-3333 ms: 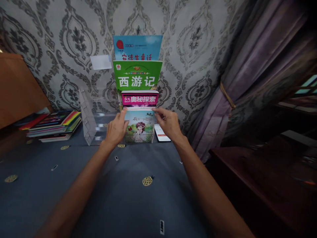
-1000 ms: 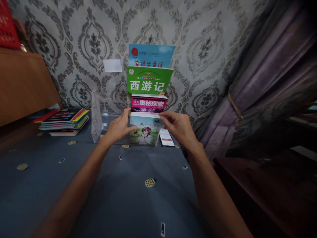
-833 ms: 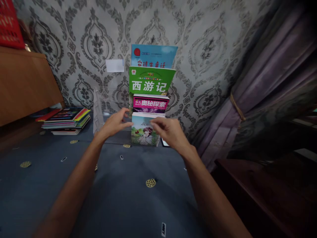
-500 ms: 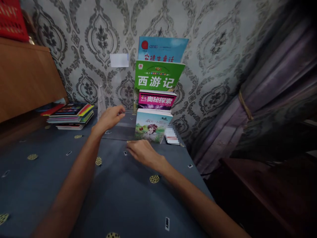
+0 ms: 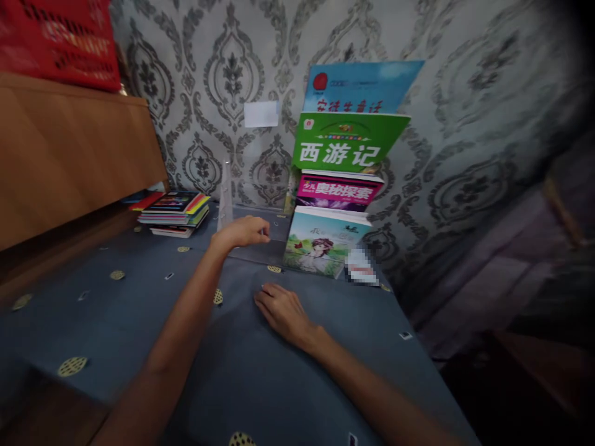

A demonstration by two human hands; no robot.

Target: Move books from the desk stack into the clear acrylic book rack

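Observation:
My left hand [image 5: 239, 232] hangs in the air with its fingers curled, holding nothing, just in front of a clear acrylic book rack [image 5: 255, 251]. My right hand [image 5: 281, 313] rests flat on the blue tablecloth [image 5: 139, 328], below the front of the books. Several children's books stand in tiers against the wall. A blue book [image 5: 362, 87] is at the top, then a green book titled 西游记 [image 5: 348, 142] and a pink book [image 5: 339, 192]. At the front is a book with an illustrated girl on its cover [image 5: 323, 244]. Neither hand touches them.
A pile of flat books [image 5: 171, 214] lies on the cloth at the left, by a wooden cabinet [image 5: 60, 155] with a red basket [image 5: 56, 43] on top. A phone [image 5: 360, 267], blurred out, lies right of the rack. A white card [image 5: 260, 114] is on the patterned wall.
Both hands have left the front illustrated book, which stays standing in the rack. My right hand has dropped onto the cloth, my left has drawn back, and the view has turned left.

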